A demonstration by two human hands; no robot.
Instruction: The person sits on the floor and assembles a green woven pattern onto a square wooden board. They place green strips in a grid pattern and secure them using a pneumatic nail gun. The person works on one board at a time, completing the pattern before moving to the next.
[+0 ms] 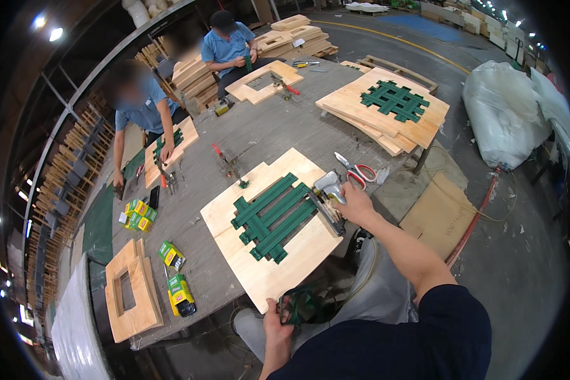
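Observation:
A light plywood panel lies on the grey workbench. Dark green webbing strips cross its cut-out, several running lengthwise and one woven across at the left end. My right hand is closed round a silver and black staple gun, whose long black lower part rests along the panel's right edge. My left hand is low by the panel's near corner, its fingers closed on a loose bundle of dark green webbing over my lap. The fingertips there are partly hidden.
Red-handled scissors lie beyond the staple gun. A clamp touches the panel's far side. Yellow-green boxes and a cut-out frame are at left. A webbed panel tops a stack at right. Two co-workers work across the bench.

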